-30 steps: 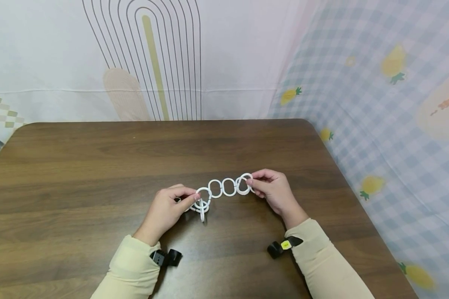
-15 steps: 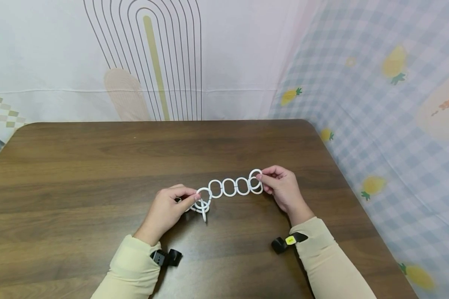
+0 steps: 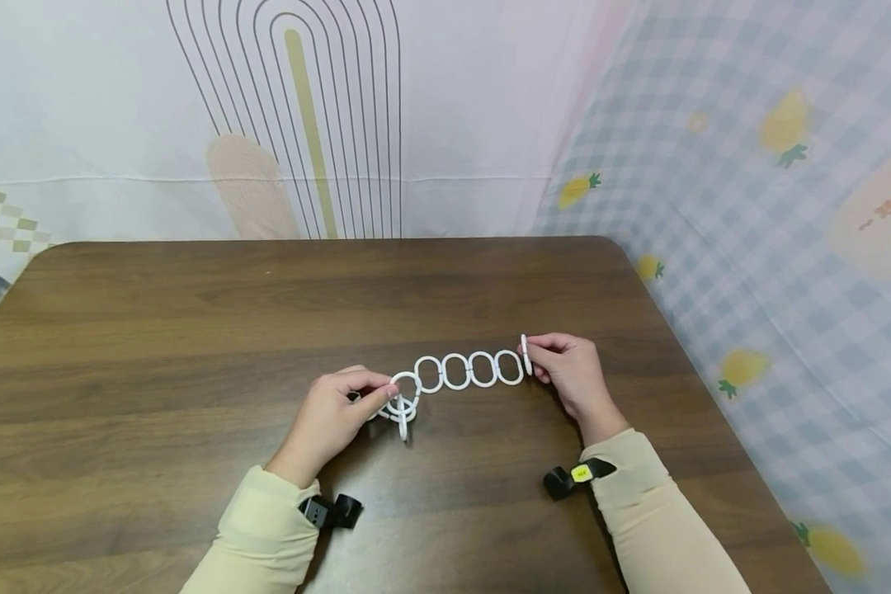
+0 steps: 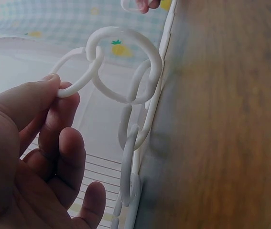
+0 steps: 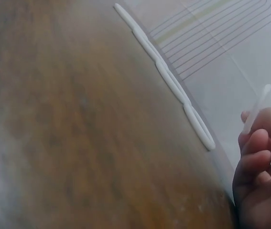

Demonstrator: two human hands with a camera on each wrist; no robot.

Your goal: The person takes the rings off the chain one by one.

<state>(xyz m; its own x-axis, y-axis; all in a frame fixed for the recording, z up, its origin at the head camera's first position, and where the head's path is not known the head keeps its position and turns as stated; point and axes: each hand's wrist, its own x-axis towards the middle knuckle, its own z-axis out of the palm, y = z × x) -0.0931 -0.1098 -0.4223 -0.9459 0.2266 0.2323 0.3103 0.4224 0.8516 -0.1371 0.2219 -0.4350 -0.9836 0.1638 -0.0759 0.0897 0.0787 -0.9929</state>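
My left hand [image 3: 336, 417] pinches a white plastic chain link [image 4: 80, 78] between thumb and fingertips, the other fingers loosely bent. That link hooks into a round white link [image 4: 145, 47], from which more links hang down. In the head view these bunch up beside the left fingertips, one upright link [image 3: 403, 425] among them. A row of oval white links [image 3: 456, 371] runs right from the bunch, flat on the table. At its right end my right hand [image 3: 573, 371] pinches a single white link [image 5: 257, 109], edge-on. The right wrist view shows a gap between it and the row's end link [image 5: 200, 128].
The brown wooden table [image 3: 267, 313] lies under both hands. Behind it hangs a white patterned cloth [image 3: 475, 99], with a blue checked cloth [image 3: 713, 206] along the right side. A black wrist camera [image 3: 345, 511] sits at the left sleeve.
My right hand has moved right, and the row of links has drawn out straighter with it. Its pinched link has turned from face-on to edge-on. My left hand has stayed in place.
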